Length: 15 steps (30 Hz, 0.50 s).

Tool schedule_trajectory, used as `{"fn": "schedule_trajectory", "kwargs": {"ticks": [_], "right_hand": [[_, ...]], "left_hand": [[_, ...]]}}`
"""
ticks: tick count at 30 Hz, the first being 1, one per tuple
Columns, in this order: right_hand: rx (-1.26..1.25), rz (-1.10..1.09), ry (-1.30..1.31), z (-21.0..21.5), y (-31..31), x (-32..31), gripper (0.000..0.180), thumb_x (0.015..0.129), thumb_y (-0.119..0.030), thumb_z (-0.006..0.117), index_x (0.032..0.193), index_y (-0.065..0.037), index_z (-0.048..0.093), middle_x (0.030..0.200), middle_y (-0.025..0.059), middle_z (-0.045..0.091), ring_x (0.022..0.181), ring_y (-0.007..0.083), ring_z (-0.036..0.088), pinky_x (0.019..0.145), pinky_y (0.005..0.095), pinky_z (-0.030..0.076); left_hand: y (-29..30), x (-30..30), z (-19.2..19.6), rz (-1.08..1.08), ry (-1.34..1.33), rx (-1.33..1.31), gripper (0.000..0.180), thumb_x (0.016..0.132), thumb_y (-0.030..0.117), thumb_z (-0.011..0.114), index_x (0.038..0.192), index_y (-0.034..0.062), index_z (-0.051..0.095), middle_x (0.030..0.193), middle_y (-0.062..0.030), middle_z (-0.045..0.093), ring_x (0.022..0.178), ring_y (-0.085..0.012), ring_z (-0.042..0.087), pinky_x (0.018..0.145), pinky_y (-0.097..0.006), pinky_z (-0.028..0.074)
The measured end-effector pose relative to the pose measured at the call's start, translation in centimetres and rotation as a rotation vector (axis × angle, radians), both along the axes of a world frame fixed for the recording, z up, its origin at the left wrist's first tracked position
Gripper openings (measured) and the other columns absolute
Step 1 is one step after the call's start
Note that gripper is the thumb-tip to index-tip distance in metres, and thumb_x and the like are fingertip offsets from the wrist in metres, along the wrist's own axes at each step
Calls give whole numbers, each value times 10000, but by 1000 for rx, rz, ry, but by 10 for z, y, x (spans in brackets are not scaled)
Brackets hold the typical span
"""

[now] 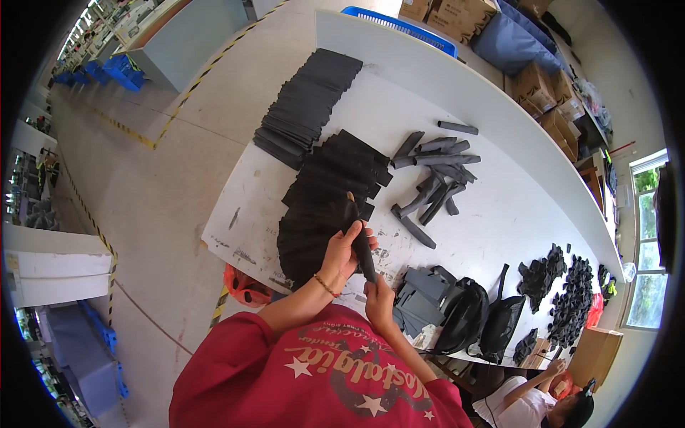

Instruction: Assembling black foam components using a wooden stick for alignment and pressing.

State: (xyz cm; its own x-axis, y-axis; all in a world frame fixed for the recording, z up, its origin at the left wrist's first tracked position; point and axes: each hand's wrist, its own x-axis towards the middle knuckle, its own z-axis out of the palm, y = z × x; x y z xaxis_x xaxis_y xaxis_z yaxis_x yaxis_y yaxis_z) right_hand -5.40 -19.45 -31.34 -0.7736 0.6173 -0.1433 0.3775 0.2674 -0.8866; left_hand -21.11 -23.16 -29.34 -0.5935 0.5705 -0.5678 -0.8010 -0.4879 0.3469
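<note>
Red shirt [307,378] nearest the head camera; past it, left hand [342,251] and right hand [380,299] close on a rolled black piece [364,257], the right at its near end. Black sheets [303,232] fan left of the grip, dark rolls [437,160] lie beyond, rightward.

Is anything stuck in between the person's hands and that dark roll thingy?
No, nothing visible is in the way. The left hand already grips the dark roll, and the right hand holds its near end. The fanned black sheets lie to the left, not in between.
</note>
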Motion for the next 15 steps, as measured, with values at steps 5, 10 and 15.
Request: {"fn": "schedule_trajectory", "kwargs": {"ticks": [5,10,15], "right_hand": [[-233,49,-98,5,-7,19,211,973,-143,474,1014,10,613,550,17,461,495,89,434,467,272,353],[-345,85,-162,13,-1,55,197,961,-142,499,1025,-10,630,559,38,504,493,107,483,476,284,391],[-366,55,-148,42,10,58,221,990,-142,459,1002,18,611,570,-35,418,518,42,359,476,229,306]], "left_hand": [[6,-22,3,27,67,-115,203,866,190,689,913,11,605,764,-95,626,570,-174,578,540,-313,505],[10,-31,-1,-30,95,-211,202,855,179,700,865,-4,614,698,-93,619,491,-139,528,476,-262,461],[19,-40,-1,28,297,-57,366,884,338,643,1005,-2,589,757,-113,641,639,-194,625,537,-322,521]]}}
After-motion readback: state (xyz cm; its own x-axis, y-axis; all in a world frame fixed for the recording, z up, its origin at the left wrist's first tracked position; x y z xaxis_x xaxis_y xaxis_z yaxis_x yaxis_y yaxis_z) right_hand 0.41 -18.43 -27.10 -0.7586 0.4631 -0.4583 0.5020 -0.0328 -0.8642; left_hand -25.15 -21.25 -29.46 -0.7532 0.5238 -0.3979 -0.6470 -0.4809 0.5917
